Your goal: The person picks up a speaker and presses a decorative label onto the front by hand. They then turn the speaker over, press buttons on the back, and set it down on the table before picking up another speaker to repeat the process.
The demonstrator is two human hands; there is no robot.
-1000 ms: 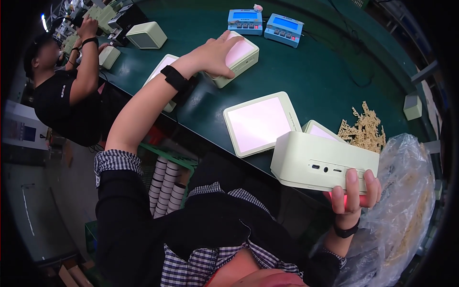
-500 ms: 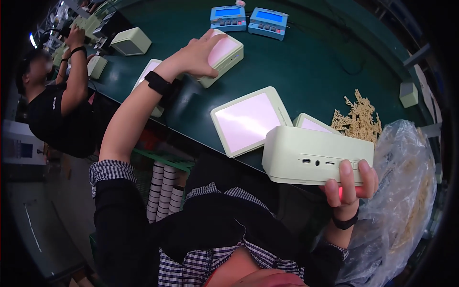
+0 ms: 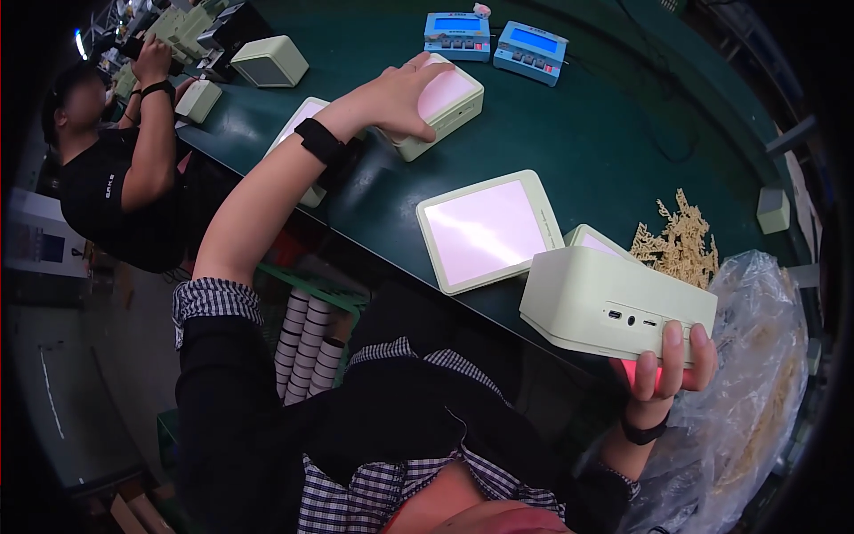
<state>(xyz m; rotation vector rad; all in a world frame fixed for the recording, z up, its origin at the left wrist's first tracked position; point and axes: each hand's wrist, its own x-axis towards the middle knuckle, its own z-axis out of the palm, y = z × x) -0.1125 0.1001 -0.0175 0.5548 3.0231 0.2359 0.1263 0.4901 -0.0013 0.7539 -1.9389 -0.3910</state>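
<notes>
The green tabletop is stretching beyond my hands. My right grip is clamping a raised pale box; my left grip, fingers spread apart, is resting on a second box beneath it, unlifted.

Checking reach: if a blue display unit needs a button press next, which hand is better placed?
Probably the left hand: it spans a pink-faced device near both blue display units. The right hand is farther off, holding a ported pale-green device.
</notes>
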